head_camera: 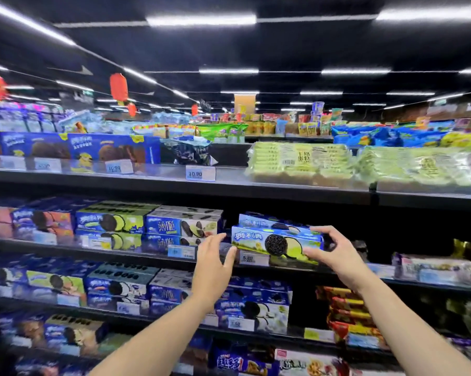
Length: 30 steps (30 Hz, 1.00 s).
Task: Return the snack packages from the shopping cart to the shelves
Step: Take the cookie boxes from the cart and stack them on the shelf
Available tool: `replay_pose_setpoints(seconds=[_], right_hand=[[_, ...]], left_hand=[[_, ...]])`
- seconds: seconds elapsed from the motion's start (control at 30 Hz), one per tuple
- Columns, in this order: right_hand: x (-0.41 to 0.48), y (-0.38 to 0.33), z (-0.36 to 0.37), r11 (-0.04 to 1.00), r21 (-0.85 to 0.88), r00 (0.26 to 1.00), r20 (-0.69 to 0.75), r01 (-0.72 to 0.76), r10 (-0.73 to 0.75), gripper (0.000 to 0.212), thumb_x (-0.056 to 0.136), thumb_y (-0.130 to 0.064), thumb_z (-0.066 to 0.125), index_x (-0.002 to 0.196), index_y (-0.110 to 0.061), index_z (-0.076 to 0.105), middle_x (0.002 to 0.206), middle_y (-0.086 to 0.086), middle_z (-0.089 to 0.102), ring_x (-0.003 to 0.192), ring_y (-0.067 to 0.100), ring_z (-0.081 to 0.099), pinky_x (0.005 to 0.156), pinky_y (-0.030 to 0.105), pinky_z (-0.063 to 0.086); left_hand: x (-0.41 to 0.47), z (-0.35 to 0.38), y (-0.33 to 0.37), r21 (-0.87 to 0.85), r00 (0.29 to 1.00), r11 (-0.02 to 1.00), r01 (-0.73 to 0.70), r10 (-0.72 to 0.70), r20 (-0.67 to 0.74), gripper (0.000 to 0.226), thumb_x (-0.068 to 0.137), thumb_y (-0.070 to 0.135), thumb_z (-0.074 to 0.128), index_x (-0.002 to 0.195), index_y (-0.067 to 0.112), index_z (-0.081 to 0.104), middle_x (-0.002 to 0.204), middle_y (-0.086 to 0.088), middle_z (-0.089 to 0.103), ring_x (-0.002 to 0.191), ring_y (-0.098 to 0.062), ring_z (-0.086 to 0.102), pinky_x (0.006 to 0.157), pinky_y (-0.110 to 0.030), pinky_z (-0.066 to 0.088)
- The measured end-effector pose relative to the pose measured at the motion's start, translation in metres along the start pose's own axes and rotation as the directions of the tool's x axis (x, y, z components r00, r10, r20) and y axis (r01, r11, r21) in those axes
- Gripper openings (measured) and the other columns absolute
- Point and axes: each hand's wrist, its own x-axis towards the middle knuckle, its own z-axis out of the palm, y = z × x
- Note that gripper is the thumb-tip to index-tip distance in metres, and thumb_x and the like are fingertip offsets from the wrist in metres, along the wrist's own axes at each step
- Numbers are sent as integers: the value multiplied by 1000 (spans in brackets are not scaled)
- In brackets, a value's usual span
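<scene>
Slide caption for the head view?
Right hand grips cookie box at shelf edge; open left hand touches its other end.

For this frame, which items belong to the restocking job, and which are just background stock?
In the job: blue cookie box, gripped by the right hand and touched by the left hand; second shelf.
Just there: green wafer packs, stocked cookie boxes, price tag, red lantern.

One wide-angle head view, close before the shelves (pixel 283 195), faced straight on, store ceiling (pixel 228 44) above
</scene>
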Motion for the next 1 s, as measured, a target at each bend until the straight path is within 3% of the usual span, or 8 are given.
replay_pose_setpoints(seconds=[0.07,0.13,0.23,0.37,0.5,0.77,0.93,1.0], right_hand=[[23,6,0,999,-48,997,76,-7,11,61,58,-43,95,112,-35,67,115,-3,72,99,11,70,88,27,54],[44,9,1,998,-55,989,149,-7,15,55,64,-34,92,113,-35,67,122,-8,69,102,-1,66,89,18,51],[69,13,0,996,-86,963,264,-38,59,58,65,-39,91,116,-47,64,128,-22,63,122,2,56,110,28,41],[89,20,3,992,-83,906,407,-93,119,82,54,-56,93,127,-57,55,141,-15,53,135,11,46,118,41,35],[93,21,5,988,-109,839,524,-106,148,94,68,-37,92,142,-56,37,154,-14,36,141,9,37,120,40,31],[97,27,15,987,-130,843,516,-94,148,98,64,-28,95,134,-62,35,148,-14,42,134,8,44,116,36,38],[93,25,16,983,-183,873,473,-30,115,92,69,-29,93,137,-55,37,132,-28,51,117,-12,52,100,15,41],[93,25,14,982,-186,879,463,-26,111,92,68,-28,93,136,-56,39,129,-27,55,113,-13,56,98,15,44]], left_hand=[[4,-1,-4,54,999,998,-10,12,-37,42,101,42,53,139,23,49,139,6,48,135,-12,37,115,-36,35],[7,-2,-6,120,997,992,-39,47,-67,41,100,40,55,136,22,52,137,7,48,133,-9,37,116,-33,33],[15,-3,-7,272,979,949,-159,186,-77,41,99,39,57,134,18,56,134,5,51,131,-12,39,115,-33,34],[33,2,-9,467,892,779,-419,449,51,46,98,41,58,137,16,55,138,-1,52,133,-23,44,113,-42,38],[44,15,-4,575,857,658,-486,486,169,51,98,44,58,143,21,49,144,-4,49,138,-27,38,116,-44,30],[28,25,-19,530,827,672,-517,552,107,46,101,34,56,144,17,52,149,-4,48,142,-25,39,121,-51,25],[29,19,-21,518,834,689,-507,543,94,45,101,31,57,144,17,52,149,-5,47,143,-25,38,118,-54,28],[27,18,-20,509,832,694,-509,547,87,45,100,30,58,143,16,53,150,-5,46,144,-25,37,119,-53,27]])
